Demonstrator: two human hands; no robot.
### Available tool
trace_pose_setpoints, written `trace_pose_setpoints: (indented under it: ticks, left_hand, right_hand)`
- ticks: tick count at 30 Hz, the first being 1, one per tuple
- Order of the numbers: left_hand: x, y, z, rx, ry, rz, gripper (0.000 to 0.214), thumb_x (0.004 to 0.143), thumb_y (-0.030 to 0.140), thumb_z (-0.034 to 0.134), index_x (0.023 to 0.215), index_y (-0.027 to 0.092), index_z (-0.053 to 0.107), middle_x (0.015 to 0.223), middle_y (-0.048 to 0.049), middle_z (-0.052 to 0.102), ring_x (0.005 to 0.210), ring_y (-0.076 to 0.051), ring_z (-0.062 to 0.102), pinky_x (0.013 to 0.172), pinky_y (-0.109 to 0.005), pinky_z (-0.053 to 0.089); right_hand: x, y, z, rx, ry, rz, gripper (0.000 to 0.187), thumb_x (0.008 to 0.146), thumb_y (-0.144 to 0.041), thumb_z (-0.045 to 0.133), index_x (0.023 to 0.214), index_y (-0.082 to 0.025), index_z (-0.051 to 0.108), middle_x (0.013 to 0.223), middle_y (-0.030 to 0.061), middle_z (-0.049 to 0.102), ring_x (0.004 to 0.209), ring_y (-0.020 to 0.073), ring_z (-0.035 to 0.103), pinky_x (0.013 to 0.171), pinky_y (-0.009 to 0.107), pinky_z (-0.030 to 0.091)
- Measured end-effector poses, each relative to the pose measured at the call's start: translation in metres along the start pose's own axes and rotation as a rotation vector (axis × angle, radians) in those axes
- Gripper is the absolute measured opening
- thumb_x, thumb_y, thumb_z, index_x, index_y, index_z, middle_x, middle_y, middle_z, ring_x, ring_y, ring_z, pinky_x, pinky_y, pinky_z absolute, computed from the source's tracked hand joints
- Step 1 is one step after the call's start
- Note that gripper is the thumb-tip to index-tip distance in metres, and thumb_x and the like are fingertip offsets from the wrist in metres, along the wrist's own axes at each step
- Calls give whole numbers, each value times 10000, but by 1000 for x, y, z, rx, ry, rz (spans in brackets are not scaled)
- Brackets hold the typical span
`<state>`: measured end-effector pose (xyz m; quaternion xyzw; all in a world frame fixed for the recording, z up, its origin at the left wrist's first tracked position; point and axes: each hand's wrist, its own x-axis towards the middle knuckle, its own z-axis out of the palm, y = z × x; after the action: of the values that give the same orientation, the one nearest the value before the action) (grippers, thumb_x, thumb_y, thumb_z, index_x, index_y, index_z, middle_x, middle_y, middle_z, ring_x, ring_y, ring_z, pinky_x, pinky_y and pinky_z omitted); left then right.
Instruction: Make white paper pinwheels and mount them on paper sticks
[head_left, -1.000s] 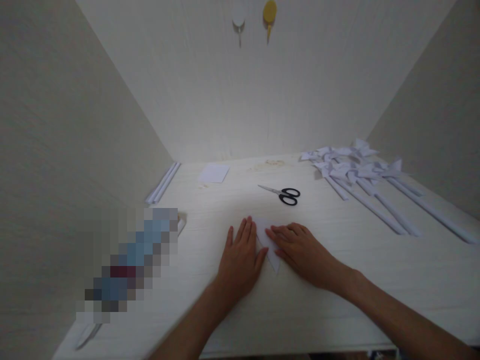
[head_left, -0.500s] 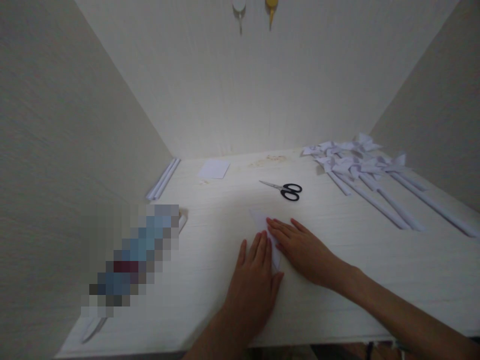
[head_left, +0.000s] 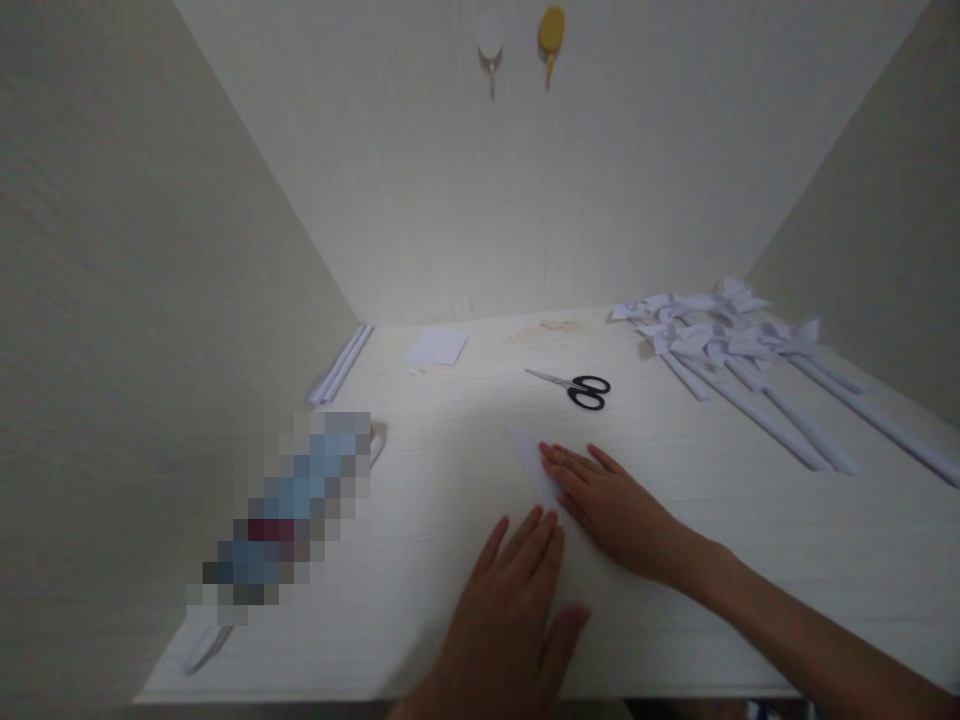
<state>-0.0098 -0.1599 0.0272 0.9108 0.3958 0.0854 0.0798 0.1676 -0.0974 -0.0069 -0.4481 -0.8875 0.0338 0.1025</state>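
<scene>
White paper, one thin piece (head_left: pixel 531 462), seemingly folded, lies flat on the pale table (head_left: pixel 442 450), on the wearer's side of the black-handled scissors (head_left: pixel 576 385). Head view: right hand (head_left: pixel 611 508) palm-down, fingers together over the paper's right side, hiding much of it; a pointed corner shows towards the scissors. Left hand (head_left: pixel 510 605) flat, fingers slightly spread, at the paper's near end; cannot tell whether the fingertips touch it. Hands near but apart, neither gripping. Left of the scissors and beyond: a square sheet (head_left: pixel 438 346), then rolled paper sticks (head_left: pixel 345 365). Right of the scissors: a cluster of paper pinwheels (head_left: pixel 720 345) on sticks. Handling, my judgement: very light, soft, easily creased or torn, apt to slide; best held flat by fingertips, or pinched at an edge.
</scene>
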Motion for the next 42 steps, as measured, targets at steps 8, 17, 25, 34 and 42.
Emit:
trace_pose_setpoints:
  ticks: [8,17,25,34,42]
  left_hand:
    - [38,-36,14,227,-28,-126,561,871,419,256,1297,65,342,1369,-149,346,1289,-229,267,1047,-427,251]
    - [72,-68,3,289,-64,-189,547,883,377,239,1267,10,373,1359,-183,346,1289,-244,262,1059,-427,205]
    - [70,-83,19,162,50,-211,526,877,352,267,1311,57,300,1390,-157,303,1305,-211,230,1049,-422,232]
    - [66,-86,17,11,114,-169,449,853,321,361,1240,96,393,1338,-158,390,1276,-215,291,1043,-444,227]
    - [63,-87,12,-447,400,-254,441,648,141,620,1074,117,509,1005,-86,505,911,-167,524,843,-326,445]
  right_hand:
    - [0,1,2,11,19,4,450,858,-153,290,1301,-134,363,1368,86,371,1256,176,345,1013,454,304]
    - [1,1,0,61,5,24,435,860,-170,309,1288,-158,386,1367,72,380,1248,180,356,1021,461,288]
    - [3,5,-5,110,15,3,417,858,-204,355,1269,-164,414,1349,75,408,1235,180,376,1029,448,286]
    - [6,17,-6,248,120,83,555,778,-349,519,1271,-129,387,1277,146,469,1178,223,426,978,413,357]
    - [5,19,-9,422,160,93,567,722,-400,586,1225,-198,421,1211,112,512,1127,219,465,952,399,370]
